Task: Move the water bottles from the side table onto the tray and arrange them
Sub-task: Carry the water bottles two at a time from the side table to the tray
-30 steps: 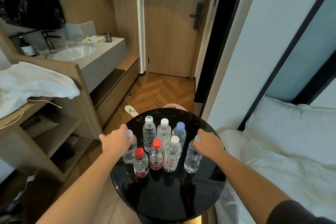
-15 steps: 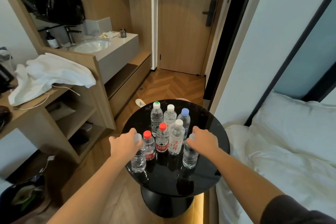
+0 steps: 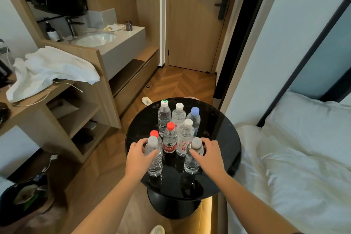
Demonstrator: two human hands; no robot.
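A round black side table (image 3: 224, 138) carries several clear water bottles. My left hand (image 3: 137, 155) grips a grey-capped bottle (image 3: 154, 163) near its neck at the front left. My right hand (image 3: 208, 153) grips another grey-capped bottle (image 3: 191, 161) at the front right. Behind them stand two red-capped bottles (image 3: 169, 139), two white-capped ones (image 3: 185, 138), a green-capped one (image 3: 164, 116) and a blue-capped one (image 3: 194, 118), all upright. No tray is in view.
A bed with white bedding (image 3: 296, 157) lies at the right, against the table. A wooden shelf unit (image 3: 62, 112) with a white towel (image 3: 49, 70) stands at the left, a sink counter (image 3: 114, 42) behind it. A slipper (image 3: 146, 100) lies on the wooden floor.
Both hands have drawn their bottles toward the table's front edge, away from the cluster. The view has pulled back and now takes in more of the floor and shelf.
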